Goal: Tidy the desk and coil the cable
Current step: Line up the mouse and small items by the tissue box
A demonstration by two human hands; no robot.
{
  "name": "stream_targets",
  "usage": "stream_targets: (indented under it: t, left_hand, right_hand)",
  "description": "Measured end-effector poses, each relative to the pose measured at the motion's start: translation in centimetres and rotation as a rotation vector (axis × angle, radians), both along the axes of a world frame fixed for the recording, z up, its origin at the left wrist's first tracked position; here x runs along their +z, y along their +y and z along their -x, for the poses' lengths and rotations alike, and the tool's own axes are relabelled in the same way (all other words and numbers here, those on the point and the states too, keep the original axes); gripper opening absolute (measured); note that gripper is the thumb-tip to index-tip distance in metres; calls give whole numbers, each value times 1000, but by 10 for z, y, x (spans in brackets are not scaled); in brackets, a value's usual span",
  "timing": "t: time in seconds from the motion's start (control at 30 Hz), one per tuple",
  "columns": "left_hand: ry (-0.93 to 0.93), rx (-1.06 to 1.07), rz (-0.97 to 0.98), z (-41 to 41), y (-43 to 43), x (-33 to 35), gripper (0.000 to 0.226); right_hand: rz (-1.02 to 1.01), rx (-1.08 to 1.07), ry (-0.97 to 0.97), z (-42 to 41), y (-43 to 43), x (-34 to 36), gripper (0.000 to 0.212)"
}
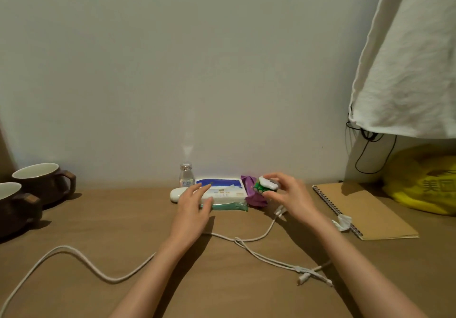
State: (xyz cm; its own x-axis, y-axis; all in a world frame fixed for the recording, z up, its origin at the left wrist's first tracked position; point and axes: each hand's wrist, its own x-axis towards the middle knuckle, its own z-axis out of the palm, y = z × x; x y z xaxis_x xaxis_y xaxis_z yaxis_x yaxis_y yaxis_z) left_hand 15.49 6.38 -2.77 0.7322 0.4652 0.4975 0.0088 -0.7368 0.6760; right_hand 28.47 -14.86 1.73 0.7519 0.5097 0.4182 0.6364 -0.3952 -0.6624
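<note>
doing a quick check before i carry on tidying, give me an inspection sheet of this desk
surface: brown desk
job's things: white cable lies uncoiled, looping and crossing itself; tissue pack, white case, bottle, purple packet and teal packet grouped by the wall
clutter: two brown mugs at left; spiral notebook with crumpled scrap and yellow bag at right
grippers: left hand open over the white case; right hand pinches a green-and-white item
cables: black cord hangs at right
surroundings: plain wall; white cloth hangs upper right
</note>
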Motion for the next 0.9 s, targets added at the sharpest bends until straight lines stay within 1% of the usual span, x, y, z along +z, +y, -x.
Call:
stream_targets:
  t: [0.2, 0.47, 0.67, 0.9]
  left_hand:
    - [78, -3, -147, -14, -10, -15, 38]
    - [163, 35, -244, -12, -6, -23, 42]
    - [181, 35, -243, -13, -6, -24, 43]
    - [204, 30, -213, -12, -7, -22, 43]
  right_hand:
    - [39, -213, 23, -42, -13, -15, 36]
    - [133, -276, 65, -76, 11, -33, 36]
    - [165, -255, 95, -84, 14, -41, 37]
    - [144, -327, 54, -78, 16, -48, 42]
